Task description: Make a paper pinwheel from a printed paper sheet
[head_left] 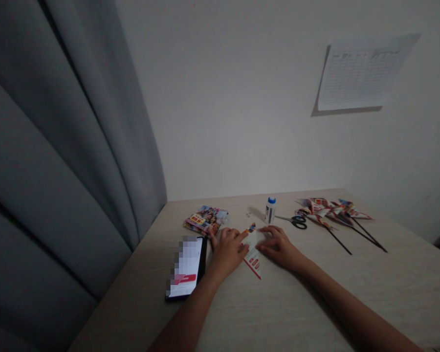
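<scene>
A folded piece of printed paper (252, 264), white with red and colourful patches, lies on the table between my hands, with a pointed corner toward me. My left hand (227, 249) presses on its left side, thumb and forefinger on the paper. At the paper's right edge rests my right hand (278, 247), its thumb and forefinger apart; whether the fingertips touch the paper is hard to see. A white glue bottle (270, 211) with a blue cap stands just beyond my right hand. Black-handled scissors (298, 223) lie beside the bottle.
Paper pinwheels (324, 210) on dark sticks lie at the right. A stack of colourful printed paper (205, 219) sits behind my left hand. A phone (186, 269) with a lit screen lies left of my left forearm. A grey curtain (77, 122) hangs along the table's left side.
</scene>
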A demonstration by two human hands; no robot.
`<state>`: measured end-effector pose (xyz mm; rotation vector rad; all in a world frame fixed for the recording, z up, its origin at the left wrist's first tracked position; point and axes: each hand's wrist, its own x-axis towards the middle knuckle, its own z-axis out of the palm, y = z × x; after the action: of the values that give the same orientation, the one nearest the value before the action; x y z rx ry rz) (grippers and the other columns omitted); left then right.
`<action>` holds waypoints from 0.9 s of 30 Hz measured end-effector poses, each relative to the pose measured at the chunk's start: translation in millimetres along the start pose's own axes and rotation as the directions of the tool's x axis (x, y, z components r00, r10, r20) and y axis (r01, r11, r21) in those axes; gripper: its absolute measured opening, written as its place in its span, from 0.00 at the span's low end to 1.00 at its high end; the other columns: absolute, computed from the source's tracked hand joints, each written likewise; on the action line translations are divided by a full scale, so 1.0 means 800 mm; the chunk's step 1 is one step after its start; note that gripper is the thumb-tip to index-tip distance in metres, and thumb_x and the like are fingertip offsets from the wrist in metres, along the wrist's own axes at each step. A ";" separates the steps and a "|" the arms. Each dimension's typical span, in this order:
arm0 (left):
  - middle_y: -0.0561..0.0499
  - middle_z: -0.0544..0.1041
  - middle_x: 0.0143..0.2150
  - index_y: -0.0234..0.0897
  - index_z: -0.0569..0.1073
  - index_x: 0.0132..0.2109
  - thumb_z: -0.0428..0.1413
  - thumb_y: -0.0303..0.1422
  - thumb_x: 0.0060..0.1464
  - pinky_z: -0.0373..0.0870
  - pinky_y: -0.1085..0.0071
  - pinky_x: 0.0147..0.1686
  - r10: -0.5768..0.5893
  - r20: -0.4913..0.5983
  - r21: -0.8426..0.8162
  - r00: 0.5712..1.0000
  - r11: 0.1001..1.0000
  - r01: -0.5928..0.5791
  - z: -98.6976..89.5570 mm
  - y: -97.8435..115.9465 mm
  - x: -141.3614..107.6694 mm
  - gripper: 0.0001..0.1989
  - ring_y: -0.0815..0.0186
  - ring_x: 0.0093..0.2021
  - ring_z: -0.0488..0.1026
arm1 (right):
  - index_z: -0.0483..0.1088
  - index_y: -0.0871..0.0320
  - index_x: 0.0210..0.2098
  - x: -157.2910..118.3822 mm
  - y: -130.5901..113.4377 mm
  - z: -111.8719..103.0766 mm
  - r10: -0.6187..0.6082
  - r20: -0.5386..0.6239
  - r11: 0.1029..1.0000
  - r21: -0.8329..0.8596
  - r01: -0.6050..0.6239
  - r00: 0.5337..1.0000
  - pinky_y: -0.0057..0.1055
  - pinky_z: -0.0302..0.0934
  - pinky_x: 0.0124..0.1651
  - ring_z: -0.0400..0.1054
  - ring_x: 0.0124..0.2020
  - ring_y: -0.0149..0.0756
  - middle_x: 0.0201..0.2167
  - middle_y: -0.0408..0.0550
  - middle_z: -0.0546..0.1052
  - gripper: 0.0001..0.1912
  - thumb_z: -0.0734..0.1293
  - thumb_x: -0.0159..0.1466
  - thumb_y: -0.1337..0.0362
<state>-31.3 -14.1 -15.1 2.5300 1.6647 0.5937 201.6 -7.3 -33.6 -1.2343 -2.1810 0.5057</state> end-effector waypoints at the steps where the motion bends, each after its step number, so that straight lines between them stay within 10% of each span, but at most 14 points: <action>1: 0.52 0.75 0.54 0.56 0.73 0.57 0.53 0.44 0.63 0.20 0.29 0.62 0.007 -0.004 0.005 1.000 1.000 -0.007 0.000 0.002 0.000 0.17 0.52 0.60 0.61 | 0.82 0.48 0.38 -0.001 -0.002 0.000 0.000 0.011 1.000 0.008 0.000 1.000 0.51 0.50 0.68 0.51 0.65 0.49 0.61 0.49 0.68 0.15 0.66 0.66 0.50; 27: 0.58 0.68 0.66 0.61 0.66 0.63 0.49 0.44 0.65 0.10 0.31 0.59 0.034 0.074 -0.041 0.997 0.999 -0.032 0.016 -0.003 -0.001 0.21 0.47 0.69 0.53 | 0.75 0.36 0.52 0.014 -0.002 0.006 0.226 -0.126 0.913 -0.319 -0.255 0.966 0.53 0.56 0.57 0.56 0.61 0.52 0.59 0.47 0.71 0.15 0.61 0.70 0.54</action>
<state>-29.4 -11.9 -27.6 2.5239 1.5744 0.5227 192.9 1.2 -33.1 -1.6881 -2.1087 0.1738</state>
